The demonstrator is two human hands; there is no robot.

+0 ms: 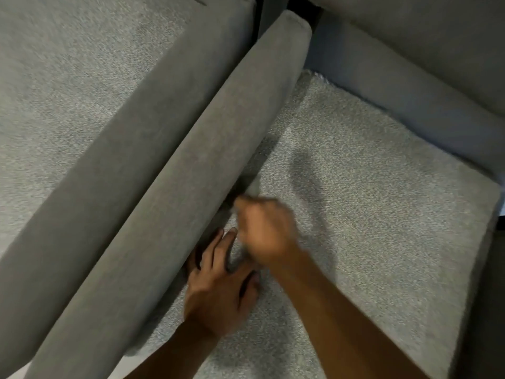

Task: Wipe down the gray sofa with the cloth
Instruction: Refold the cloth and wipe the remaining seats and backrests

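I am looking down on the sofa [410,50], which fills the frame. Its seat [369,173] is pale gray and nubbly, a broad square pad at the right. The arm [213,149] is a long, rounded bar of smoother, darker gray weave running from lower left to top centre. A second bar like it lies just to its left, and more nubbly fabric fills the upper left.

Both hands are low in the centre, at the seam where the arm meets the seat. The left hand [216,291] lies flat on the seat, its fingers [228,242] straight and a little apart, their tips at the foot of the arm.

The right hand [265,231] is just above it and blurred. Its fingers are curled tight on the cloth [252,187], a soft gray rag. One end of it sticks out above the fist against the arm's lower edge.
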